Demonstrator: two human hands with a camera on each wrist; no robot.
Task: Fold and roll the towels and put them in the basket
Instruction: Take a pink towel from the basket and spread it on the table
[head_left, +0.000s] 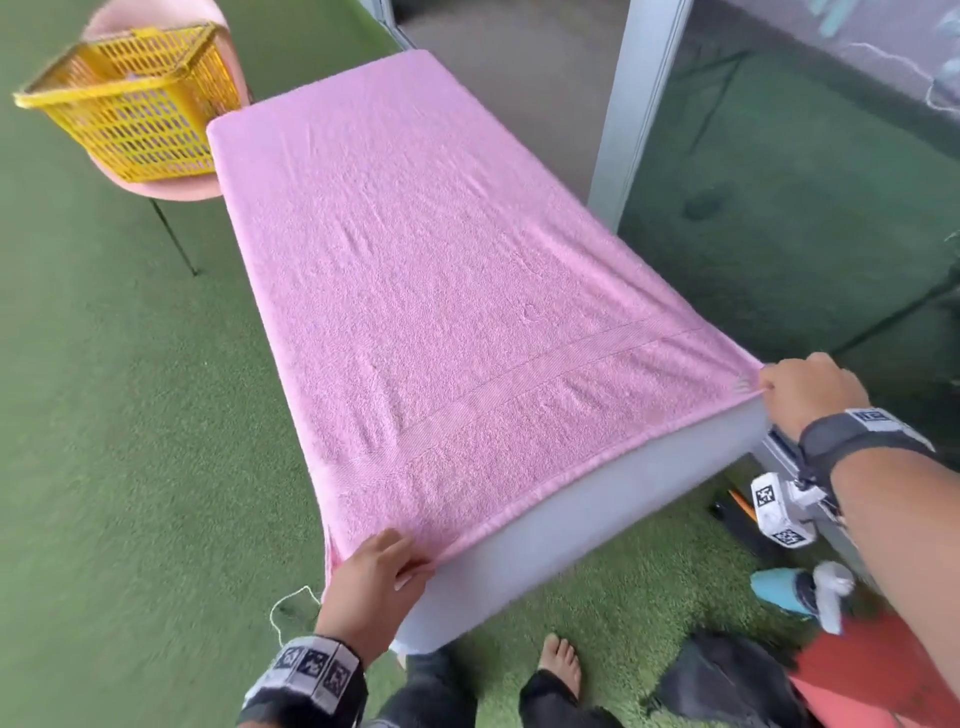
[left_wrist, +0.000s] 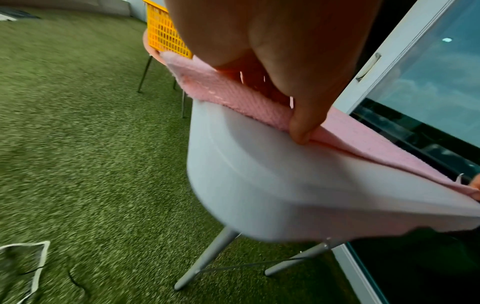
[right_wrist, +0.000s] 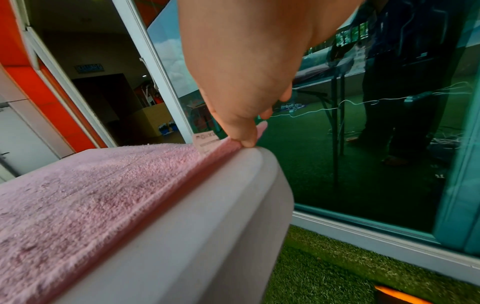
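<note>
A pink towel (head_left: 441, 291) lies spread flat over the whole top of a white folding table (head_left: 597, 514). My left hand (head_left: 379, 577) pinches the towel's near left corner (left_wrist: 246, 98) at the table edge (left_wrist: 259, 174). My right hand (head_left: 800, 389) pinches the near right corner (right_wrist: 228, 144), where a small label shows, right at the table's rounded corner (right_wrist: 233, 205). A yellow mesh basket (head_left: 135, 104) stands on a pink chair (head_left: 156, 187) beyond the table's far left end; its contents are hard to make out.
Green artificial turf (head_left: 104, 415) covers the ground. A glass wall with a white frame post (head_left: 639, 104) runs close along the table's right side. By my bare foot (head_left: 561, 670) lie a black bag (head_left: 727, 675), a teal object (head_left: 779, 592) and a white cord (head_left: 285, 608).
</note>
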